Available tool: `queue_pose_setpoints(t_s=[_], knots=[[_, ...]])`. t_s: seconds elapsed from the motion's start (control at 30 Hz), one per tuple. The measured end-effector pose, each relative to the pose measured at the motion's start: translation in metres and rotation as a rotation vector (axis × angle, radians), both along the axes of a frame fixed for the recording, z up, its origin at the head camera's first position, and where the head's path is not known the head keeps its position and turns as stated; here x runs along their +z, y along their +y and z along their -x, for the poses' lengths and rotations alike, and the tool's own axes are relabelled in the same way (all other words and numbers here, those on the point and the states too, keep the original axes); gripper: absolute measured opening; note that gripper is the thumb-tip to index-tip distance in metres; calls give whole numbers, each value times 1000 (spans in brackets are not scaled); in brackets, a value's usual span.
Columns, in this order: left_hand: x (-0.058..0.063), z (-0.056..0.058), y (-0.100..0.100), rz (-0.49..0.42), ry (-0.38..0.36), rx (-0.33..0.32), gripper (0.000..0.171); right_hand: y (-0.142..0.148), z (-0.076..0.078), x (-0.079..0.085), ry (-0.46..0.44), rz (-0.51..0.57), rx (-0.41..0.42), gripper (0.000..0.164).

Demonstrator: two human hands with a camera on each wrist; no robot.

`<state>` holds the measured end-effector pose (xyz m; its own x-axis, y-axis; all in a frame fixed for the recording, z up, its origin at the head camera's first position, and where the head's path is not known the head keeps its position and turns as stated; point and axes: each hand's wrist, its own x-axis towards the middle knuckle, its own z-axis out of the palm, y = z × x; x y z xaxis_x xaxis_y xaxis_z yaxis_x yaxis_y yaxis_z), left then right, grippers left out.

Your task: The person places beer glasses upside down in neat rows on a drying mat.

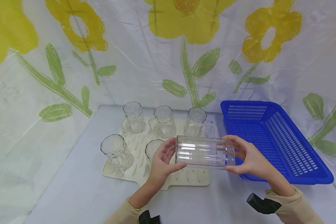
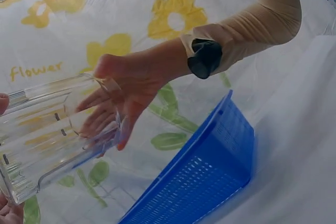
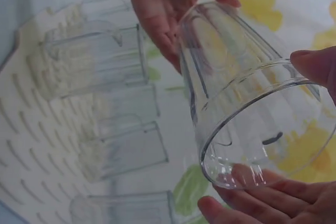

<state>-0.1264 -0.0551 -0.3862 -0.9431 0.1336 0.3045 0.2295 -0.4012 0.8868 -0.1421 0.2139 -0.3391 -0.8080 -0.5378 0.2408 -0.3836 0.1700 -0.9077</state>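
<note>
A clear, faceted glass mug [image 1: 204, 152] lies sideways in the air between both hands, above the front right of the mat. At its left end my left hand [image 1: 162, 161] holds it, thumb on the near side and fingers on the far side. Thumb and fingers of my right hand [image 1: 249, 155] grip the opposite end. In the right wrist view that end of the mug [image 3: 231, 93] faces the camera as a wide round edge. More clear mugs stand on a cream ridged mat [image 1: 139, 155], one [image 1: 153, 147] partly hidden by my left hand.
Three mugs, among them the middle one [image 1: 165, 121], form the back row; another mug [image 1: 117, 152] stands front left. A blue perforated plastic basket [image 1: 305, 168] sits on the right of the white table [image 1: 81, 180]. Behind hangs a white sheet with yellow flowers [image 1: 134, 62].
</note>
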Motion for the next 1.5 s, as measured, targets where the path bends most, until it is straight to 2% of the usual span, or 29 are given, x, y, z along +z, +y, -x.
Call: queue_pose_setpoints(t_s=[0.17,0.27,0.37,0.57,0.7,0.83,1.03,1.1,1.23,1.33,1.5], knots=[[6,7,1,12,-9,19,89,-1,-1,-15,-46,-14,-14,71],[12,11,4,17,1,29,88,-4,-2,-26,-28,-7,-32,72],[18,15,8,32,16,49,83,-9,-3,-39,-42,71,-22,71],[25,22,16,80,-9,83,71,-20,0,-63,-146,345,97,67],[27,24,21,77,-20,90,67,-24,2,-73,-111,391,94,67],[29,26,24,82,-6,99,67,-28,2,-79,-95,390,65,69],[32,28,24,106,23,92,69,-37,1,-87,-140,302,-31,76],[32,28,24,140,41,88,70,-40,1,-90,-143,288,-41,77],[33,29,25,238,76,82,68,-45,2,-99,-98,266,-30,67],[32,30,26,291,96,71,68,-49,3,-105,-65,233,-35,66],[29,29,28,387,163,39,71,-55,1,-110,-99,149,-127,69]])
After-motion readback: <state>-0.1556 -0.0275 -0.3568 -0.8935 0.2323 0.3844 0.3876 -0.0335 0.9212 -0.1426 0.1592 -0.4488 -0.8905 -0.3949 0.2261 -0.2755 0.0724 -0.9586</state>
